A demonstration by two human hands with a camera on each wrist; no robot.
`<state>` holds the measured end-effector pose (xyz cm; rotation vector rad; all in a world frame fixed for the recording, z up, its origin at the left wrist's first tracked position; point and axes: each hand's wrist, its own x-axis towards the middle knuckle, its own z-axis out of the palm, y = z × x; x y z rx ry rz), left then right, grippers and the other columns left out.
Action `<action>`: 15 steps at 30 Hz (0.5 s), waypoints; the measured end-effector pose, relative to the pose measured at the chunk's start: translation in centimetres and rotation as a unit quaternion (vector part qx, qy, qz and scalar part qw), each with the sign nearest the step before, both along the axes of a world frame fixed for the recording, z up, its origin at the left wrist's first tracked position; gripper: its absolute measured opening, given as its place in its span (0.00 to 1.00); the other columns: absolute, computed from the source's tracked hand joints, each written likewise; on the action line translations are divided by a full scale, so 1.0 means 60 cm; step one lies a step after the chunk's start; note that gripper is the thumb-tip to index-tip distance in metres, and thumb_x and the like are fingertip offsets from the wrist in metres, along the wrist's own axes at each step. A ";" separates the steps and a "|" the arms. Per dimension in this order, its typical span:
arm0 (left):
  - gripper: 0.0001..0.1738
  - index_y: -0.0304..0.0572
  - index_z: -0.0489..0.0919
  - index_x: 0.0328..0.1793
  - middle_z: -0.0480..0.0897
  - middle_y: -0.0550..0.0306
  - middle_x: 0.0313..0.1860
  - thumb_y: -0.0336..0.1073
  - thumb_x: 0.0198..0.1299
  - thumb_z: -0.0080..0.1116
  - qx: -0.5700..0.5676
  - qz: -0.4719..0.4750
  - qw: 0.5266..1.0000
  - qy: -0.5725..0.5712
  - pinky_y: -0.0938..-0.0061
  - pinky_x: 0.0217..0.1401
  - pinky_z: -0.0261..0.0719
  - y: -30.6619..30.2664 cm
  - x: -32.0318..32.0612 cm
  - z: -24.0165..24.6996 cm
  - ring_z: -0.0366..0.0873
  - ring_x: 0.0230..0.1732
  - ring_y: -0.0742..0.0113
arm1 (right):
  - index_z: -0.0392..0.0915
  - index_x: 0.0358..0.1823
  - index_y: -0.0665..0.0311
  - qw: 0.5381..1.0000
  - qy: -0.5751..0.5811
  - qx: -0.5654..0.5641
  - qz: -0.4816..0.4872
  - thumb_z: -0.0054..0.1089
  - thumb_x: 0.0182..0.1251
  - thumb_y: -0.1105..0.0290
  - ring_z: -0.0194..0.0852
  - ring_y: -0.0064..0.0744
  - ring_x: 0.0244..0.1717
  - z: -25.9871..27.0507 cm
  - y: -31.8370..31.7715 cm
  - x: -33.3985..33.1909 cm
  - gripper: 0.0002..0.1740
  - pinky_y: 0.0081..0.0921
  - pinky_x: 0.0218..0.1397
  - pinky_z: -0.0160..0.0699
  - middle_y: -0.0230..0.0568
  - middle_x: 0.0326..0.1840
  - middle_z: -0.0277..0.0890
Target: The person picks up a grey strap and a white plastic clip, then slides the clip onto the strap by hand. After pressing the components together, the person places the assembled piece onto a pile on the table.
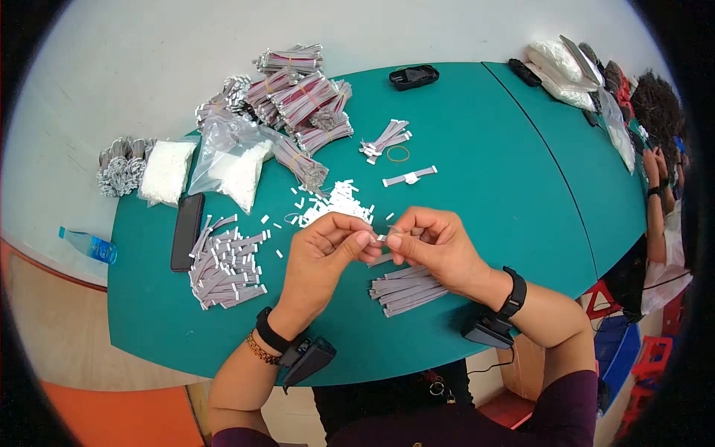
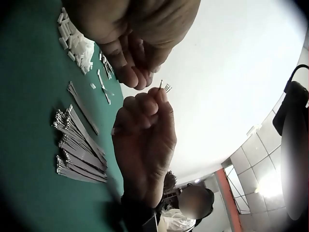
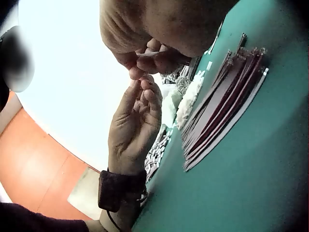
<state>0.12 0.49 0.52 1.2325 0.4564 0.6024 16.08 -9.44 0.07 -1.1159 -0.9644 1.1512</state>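
Observation:
My left hand and right hand meet above the table, fingertips close together. Between the left thumb and forefinger I pinch a small white connector housing, mostly covered by the fingers. The right thumb and forefinger pinch a grey ribbon cable; its thin metal terminals stick out beyond the fingertips in the left wrist view. Below the right hand lies a stack of grey ribbon cables. Loose white connector housings are heaped just beyond the left hand.
Cables with white ends lie in a pile at left, beside a dark phone. Bags of white housings and bundled cables stand behind. A rubber band and black pouch lie farther back. Another person sits at right.

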 end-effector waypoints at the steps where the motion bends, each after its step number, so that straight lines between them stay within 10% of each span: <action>1: 0.08 0.32 0.77 0.42 0.81 0.54 0.35 0.29 0.60 0.57 -0.001 -0.003 1.000 0.001 0.79 0.40 0.77 0.003 -0.002 -0.001 0.79 0.36 0.71 | 0.76 0.31 0.64 1.000 -0.002 -0.004 0.001 0.59 0.63 0.69 0.60 0.06 0.20 0.002 0.000 0.001 0.06 0.09 0.21 0.55 0.25 0.21 0.74; 15: 0.12 0.31 0.78 0.48 0.81 0.57 0.34 0.30 0.60 0.57 -0.012 -0.025 1.000 0.007 0.81 0.40 0.76 0.003 -0.005 -0.006 0.77 0.34 0.75 | 0.75 0.31 0.65 0.999 -0.054 0.003 0.006 0.59 0.63 0.69 0.63 0.07 0.22 0.000 -0.002 -0.002 0.07 0.10 0.24 0.59 0.26 0.22 0.74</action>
